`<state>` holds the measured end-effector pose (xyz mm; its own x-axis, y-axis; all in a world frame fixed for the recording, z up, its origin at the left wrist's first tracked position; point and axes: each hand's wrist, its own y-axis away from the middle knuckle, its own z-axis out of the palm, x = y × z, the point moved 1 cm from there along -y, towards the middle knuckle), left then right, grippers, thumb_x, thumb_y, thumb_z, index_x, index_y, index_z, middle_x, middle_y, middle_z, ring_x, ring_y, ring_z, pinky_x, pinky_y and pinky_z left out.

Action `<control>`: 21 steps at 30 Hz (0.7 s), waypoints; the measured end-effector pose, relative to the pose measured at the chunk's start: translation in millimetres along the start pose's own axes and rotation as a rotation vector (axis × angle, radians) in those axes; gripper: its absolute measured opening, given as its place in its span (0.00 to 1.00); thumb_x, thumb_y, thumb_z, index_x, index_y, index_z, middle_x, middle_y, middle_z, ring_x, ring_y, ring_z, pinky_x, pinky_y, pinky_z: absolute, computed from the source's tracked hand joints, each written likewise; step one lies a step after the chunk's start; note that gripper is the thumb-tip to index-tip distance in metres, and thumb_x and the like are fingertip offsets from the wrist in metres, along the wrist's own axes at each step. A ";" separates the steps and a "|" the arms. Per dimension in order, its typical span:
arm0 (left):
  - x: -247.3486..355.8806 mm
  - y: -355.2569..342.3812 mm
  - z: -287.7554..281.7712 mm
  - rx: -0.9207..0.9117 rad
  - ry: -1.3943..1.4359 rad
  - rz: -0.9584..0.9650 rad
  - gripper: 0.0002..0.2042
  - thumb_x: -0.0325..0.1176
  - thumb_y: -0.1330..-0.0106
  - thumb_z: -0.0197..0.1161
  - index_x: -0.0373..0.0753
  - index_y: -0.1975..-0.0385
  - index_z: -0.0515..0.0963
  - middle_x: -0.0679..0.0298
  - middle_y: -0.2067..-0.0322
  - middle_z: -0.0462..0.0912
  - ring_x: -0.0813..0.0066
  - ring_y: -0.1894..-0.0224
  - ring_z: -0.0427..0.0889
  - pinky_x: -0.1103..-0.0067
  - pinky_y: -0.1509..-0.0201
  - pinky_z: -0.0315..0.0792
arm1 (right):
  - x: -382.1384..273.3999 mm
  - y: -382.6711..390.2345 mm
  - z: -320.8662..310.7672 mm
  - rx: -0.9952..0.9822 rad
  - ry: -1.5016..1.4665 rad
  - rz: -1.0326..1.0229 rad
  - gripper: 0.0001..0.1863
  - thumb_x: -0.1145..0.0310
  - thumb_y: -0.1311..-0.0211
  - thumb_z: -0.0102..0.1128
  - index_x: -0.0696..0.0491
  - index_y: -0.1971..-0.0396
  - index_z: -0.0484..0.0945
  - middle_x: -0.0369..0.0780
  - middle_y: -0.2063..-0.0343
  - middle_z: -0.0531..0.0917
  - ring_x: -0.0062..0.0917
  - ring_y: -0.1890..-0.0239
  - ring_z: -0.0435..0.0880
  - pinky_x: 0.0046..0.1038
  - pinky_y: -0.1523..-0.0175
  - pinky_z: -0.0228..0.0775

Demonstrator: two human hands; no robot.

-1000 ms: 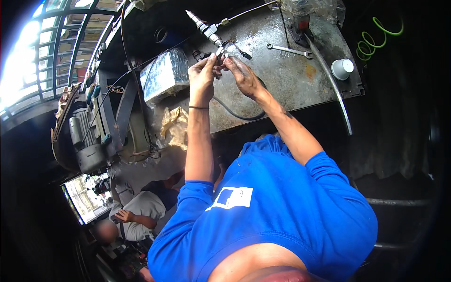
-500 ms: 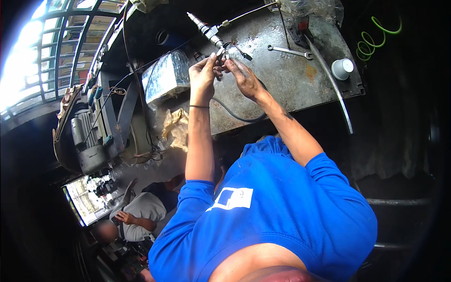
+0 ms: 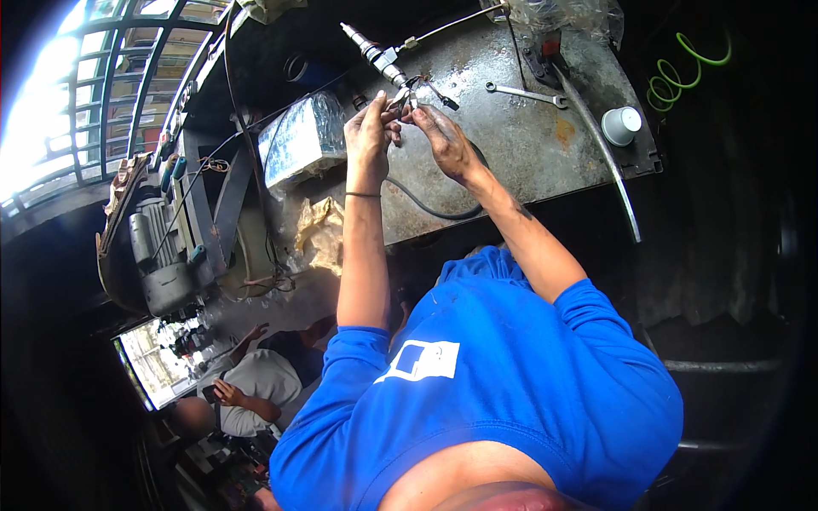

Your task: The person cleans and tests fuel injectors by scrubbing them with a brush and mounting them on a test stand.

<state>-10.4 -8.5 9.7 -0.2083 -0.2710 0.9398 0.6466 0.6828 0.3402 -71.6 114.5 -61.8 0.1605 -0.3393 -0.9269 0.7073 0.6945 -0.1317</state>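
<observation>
Working close together above the desk (image 3: 511, 140), the left hand (image 3: 367, 136) and right hand (image 3: 447, 149) meet almost fingertip to fingertip, thumbs and fingers gathered at the near end of a silver cylindrical metal part (image 3: 374, 55). That part slants away beyond the fingers toward the far left side of the desk, its narrow tip pointing outward. Fingers overlap so much there (the pieces between them are tiny) that I cannot tell how firmly either hand is closed on it. A black connector (image 3: 448, 102) on a short lead sits just right of the part's near end, and a thin metal line (image 3: 452, 27) reaches its side from the upper right. Farther right on the desk lie a wrench (image 3: 526, 94) and a white tub (image 3: 621, 126), with a long metal bar (image 3: 596, 140) between them. Left of the hands, near the left wrist, sits a plastic-wrapped box (image 3: 302, 140); a dark hose (image 3: 423, 207) curves between the forearms.
</observation>
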 end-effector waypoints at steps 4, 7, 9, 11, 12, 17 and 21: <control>-3.5 -3.7 -8.1 0.035 0.031 0.032 0.22 0.46 0.29 0.63 0.26 0.58 0.80 0.54 0.67 0.86 0.82 0.79 0.76 0.85 0.77 0.70 | 8.5 3.2 -3.2 0.081 0.167 0.009 0.25 0.56 0.23 0.47 0.64 0.43 0.74 0.52 0.46 0.81 0.38 0.41 0.79 0.34 0.36 0.66; -21.6 4.1 -49.8 0.086 -0.100 0.052 0.27 0.51 0.29 0.59 0.24 0.54 0.79 0.52 0.61 0.85 0.80 0.75 0.76 0.84 0.74 0.71 | 15.8 24.8 -9.7 0.117 0.358 -0.030 0.28 0.54 0.24 0.48 0.65 0.40 0.71 0.55 0.41 0.77 0.42 0.36 0.74 0.36 0.31 0.61; -63.9 9.0 -111.6 0.245 -0.316 0.100 0.23 0.50 0.31 0.63 0.31 0.60 0.84 0.58 0.64 0.86 0.82 0.74 0.75 0.83 0.74 0.71 | 14.7 50.0 -15.4 0.092 0.486 -0.093 0.29 0.55 0.25 0.49 0.65 0.38 0.70 0.56 0.40 0.75 0.45 0.34 0.72 0.37 0.29 0.59; -112.2 23.1 -182.2 0.403 -0.423 0.086 0.19 0.44 0.34 0.68 0.29 0.68 0.85 0.65 0.75 0.85 0.81 0.71 0.78 0.79 0.66 0.72 | -1.7 82.5 -24.4 0.022 0.585 -0.064 0.27 0.56 0.25 0.48 0.64 0.39 0.71 0.55 0.41 0.77 0.45 0.35 0.73 0.37 0.30 0.61; -127.6 29.4 -217.2 0.504 -0.479 0.052 0.16 0.42 0.36 0.70 0.31 0.68 0.85 0.63 0.75 0.86 0.78 0.71 0.81 0.77 0.66 0.73 | -12.5 98.3 -31.0 -0.010 0.621 -0.022 0.27 0.57 0.24 0.48 0.64 0.39 0.71 0.54 0.41 0.77 0.43 0.35 0.74 0.37 0.31 0.62; -167.6 25.5 -362.4 0.865 -0.698 0.351 0.09 0.33 0.38 0.67 0.34 0.66 0.85 0.51 0.69 0.87 0.60 0.66 0.88 0.70 0.60 0.78 | -11.0 177.6 -92.7 0.079 0.551 0.270 0.25 0.55 0.22 0.46 0.62 0.42 0.74 0.47 0.51 0.83 0.31 0.48 0.83 0.31 0.41 0.72; -195.7 -40.9 -420.2 0.803 -0.319 0.388 0.14 0.27 0.34 0.61 0.26 0.52 0.78 0.49 0.67 0.86 0.62 0.67 0.88 0.71 0.64 0.83 | -37.9 199.2 -121.4 0.155 0.559 0.502 0.25 0.53 0.22 0.46 0.60 0.45 0.76 0.42 0.59 0.85 0.24 0.60 0.85 0.24 0.54 0.76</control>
<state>312.4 -268.4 -202.0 -0.3527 0.1898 0.9163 0.0390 0.9813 -0.1883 -20.4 342.8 -95.7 0.1453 0.3934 -0.9078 0.7368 0.5694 0.3646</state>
